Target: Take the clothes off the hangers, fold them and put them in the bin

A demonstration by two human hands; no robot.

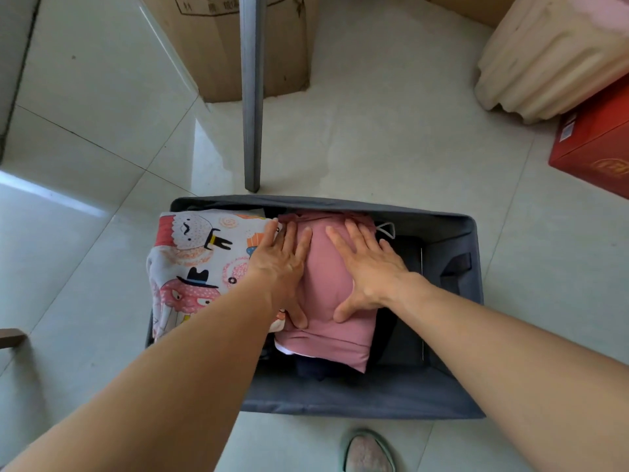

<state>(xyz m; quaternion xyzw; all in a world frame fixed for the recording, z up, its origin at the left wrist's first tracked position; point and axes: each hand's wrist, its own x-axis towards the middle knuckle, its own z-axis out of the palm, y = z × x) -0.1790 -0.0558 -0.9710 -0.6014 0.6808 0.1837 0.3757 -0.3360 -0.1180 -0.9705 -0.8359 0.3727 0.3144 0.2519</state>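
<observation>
A grey fabric bin (449, 396) stands on the tiled floor below me. A folded pink garment (326, 287) lies in its middle, over something dark. My left hand (282, 264) and my right hand (364, 267) both press flat on the pink garment, fingers straight and spread. Beside it, a folded white garment with cartoon doughnut prints (194, 260) fills the bin's left side and bulges over the rim. A white cord loop (386, 229) shows at the pink garment's far right corner. The bin's right part holds a dark lining with a strap handle (457, 264).
A grey metal post (252, 97) stands just beyond the bin, with a cardboard box (218, 42) behind it. A ribbed cream object (548, 56) and a red box (595, 151) sit at the far right. A slipper toe (369, 451) shows near the bottom edge.
</observation>
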